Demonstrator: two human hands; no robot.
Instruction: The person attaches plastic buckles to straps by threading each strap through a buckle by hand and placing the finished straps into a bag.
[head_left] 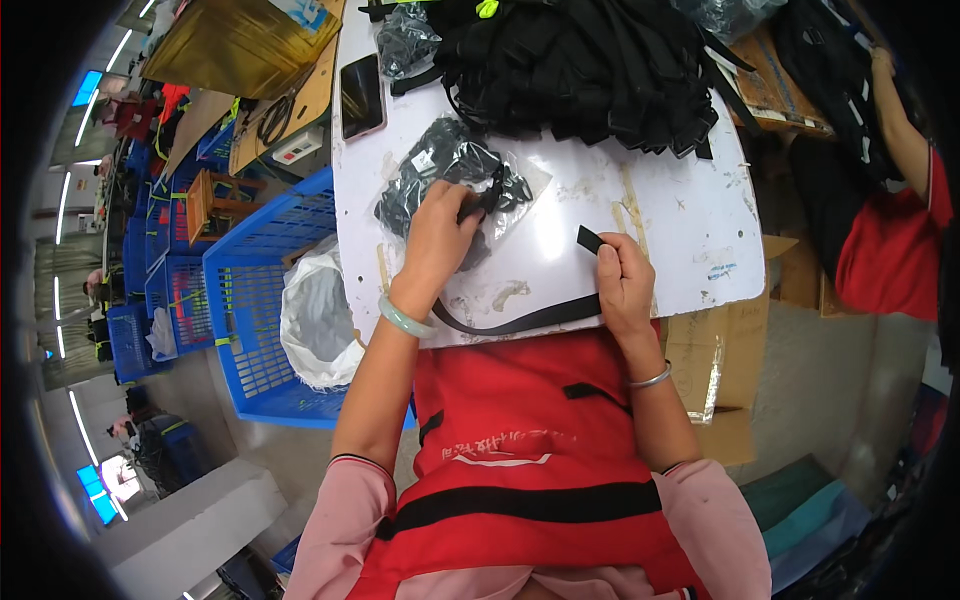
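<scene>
A clear plastic bag full of small dark parts lies on the white table. Over it is my left hand, its fingers closed on a small black piece whose exact kind I cannot make out. My right hand grips a black webbing strap between thumb and fingers. One short flat end of that strap sticks out past the thumb, pointing left. The rest curves along the table's near edge toward my left wrist, where it passes out of sight.
A large heap of black straps covers the table's far side. A phone rests at the far left corner. Beside the table's left edge stand a blue crate and a white sack. Another person's arm shows at right.
</scene>
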